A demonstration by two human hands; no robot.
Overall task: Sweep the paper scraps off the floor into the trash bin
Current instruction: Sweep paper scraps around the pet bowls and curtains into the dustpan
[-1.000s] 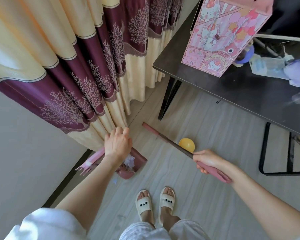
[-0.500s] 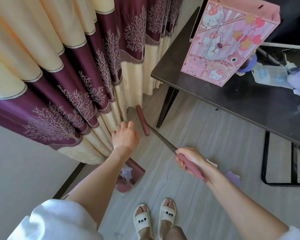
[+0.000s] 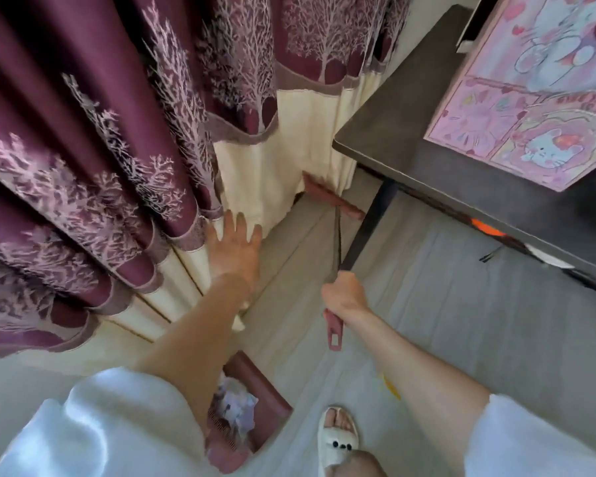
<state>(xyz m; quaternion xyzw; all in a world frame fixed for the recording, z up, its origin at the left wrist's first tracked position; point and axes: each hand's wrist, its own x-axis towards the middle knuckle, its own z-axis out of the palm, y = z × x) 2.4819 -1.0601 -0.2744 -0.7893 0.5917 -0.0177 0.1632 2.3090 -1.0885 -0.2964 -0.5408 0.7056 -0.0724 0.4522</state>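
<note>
My right hand (image 3: pixel 344 293) grips the dark handle of a pink broom (image 3: pixel 334 327). Its reddish head (image 3: pixel 331 197) rests on the floor at the curtain hem, beside the table leg. My left hand (image 3: pixel 236 249) is stretched out with fingers spread, right at the curtain's cream hem; whether it touches the cloth I cannot tell. A dark-pink dustpan (image 3: pixel 255 401) lies on the floor below my left forearm, holding pale purple and white paper scraps (image 3: pixel 236 407). A small yellow scrap (image 3: pixel 391 387) lies on the floor near my right forearm. No trash bin is in view.
A maroon and cream curtain (image 3: pixel 135 149) hangs along the left. A dark table (image 3: pixel 393 125) with a black leg (image 3: pixel 369 232) stands at the right, carrying a pink cartoon gift bag (image 3: pixel 530 98). My slippered foot (image 3: pixel 338 438) is at the bottom.
The broom head slid forward to the curtain hem by the table leg. My left hand reached further forward and spread its fingers. The view tipped forward; the dustpan now lies lower in frame.
</note>
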